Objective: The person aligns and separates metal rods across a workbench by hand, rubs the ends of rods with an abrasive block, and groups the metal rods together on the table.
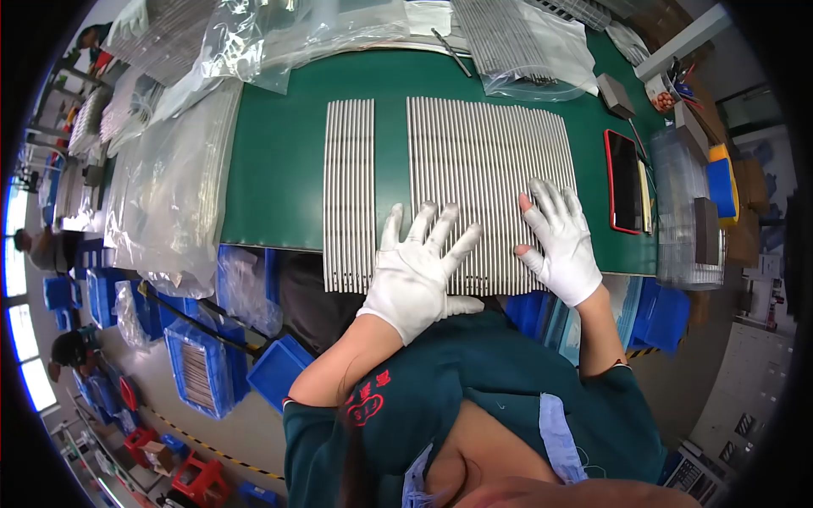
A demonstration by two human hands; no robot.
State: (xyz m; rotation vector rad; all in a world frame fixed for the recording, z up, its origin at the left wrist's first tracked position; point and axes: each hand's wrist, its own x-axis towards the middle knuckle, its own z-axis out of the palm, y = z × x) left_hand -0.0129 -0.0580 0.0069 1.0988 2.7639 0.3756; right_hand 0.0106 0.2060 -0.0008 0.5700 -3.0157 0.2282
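Observation:
Many thin metal rods (491, 152) lie side by side in a wide row on the green table, their near ends reaching past its front edge. To their left, across a strip of bare green, is a narrower row of the same rods (349, 169). My left hand (413, 275), in a white glove, lies with fingers spread over the near left part of the wide row. Over the right side of that row rests my right hand (561, 241), fingers apart, its glove leaving two fingertips bare. Neither hand grips a rod.
A red-edged phone (624, 181) lies to the right, near a grey block (616, 96). Bagged rods (508, 46) and a dark pen-like tool (451, 52) sit at the back. Plastic bags (169, 186) cover the table's left end. Blue crates (203, 368) stand on the floor.

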